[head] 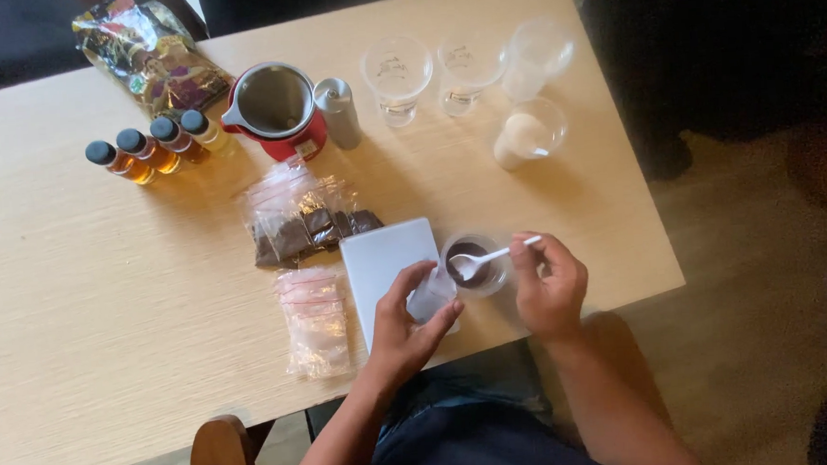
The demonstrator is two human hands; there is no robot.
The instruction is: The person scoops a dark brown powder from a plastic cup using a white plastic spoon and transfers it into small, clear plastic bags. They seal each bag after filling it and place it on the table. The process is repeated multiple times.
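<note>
**Spoon in cup near front edge of table**

Right hand pinches the handle of a white plastic spoon, its bowl inside a clear cup holding dark powder. Left hand closed around the cup's side, steadying it. Cup sits near the table's front edge, toward the right corner, touching a flat white scale. Left of the scale: zip bags of brown powder, an empty-looking bag. Far edge: four amber bottles, red pot, grey canister, foil bag, four clear cups.
</note>
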